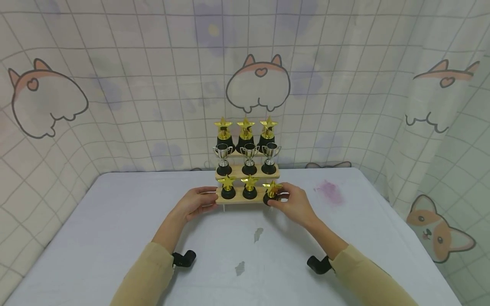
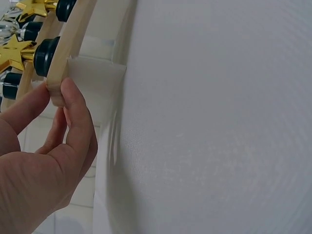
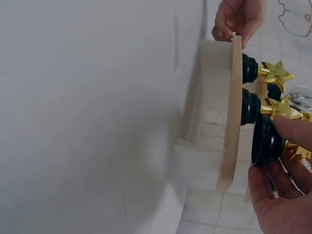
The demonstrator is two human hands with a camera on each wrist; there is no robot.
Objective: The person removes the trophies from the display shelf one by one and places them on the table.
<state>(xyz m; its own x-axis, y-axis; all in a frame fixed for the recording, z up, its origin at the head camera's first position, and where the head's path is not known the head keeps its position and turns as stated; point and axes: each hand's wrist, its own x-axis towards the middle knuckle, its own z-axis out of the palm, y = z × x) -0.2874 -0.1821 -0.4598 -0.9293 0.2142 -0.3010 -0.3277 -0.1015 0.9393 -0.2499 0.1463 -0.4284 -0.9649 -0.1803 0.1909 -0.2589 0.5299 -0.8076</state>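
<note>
Left hand (image 1: pixel 198 202) is pinching the bottom shelf (image 1: pixel 239 198), usefully steadying it, while the right hand (image 1: pixel 294 205) is gripping a tilted trophy (image 1: pixel 270 193) that's probably wanting gentle, level handling.

Pale yellowish wood makes up the planks of the tiered stand (image 1: pixel 239 196). The star trophies (image 1: pixel 250 187) at its top and bottom are shiny gold on black bases, the trophy cups (image 1: pixel 249 160) on its middle tier silver on black. Under the stand, the worktop (image 1: pixel 126 238) is lilac-white, with a pinkish-purple stain (image 1: pixel 331 192) right of the stand. Behind the stand, the white cloth backdrop (image 1: pixel 164 85) bears a grey grid, lilac blotches and orange-and-white corgis (image 1: pixel 258 88).
</note>
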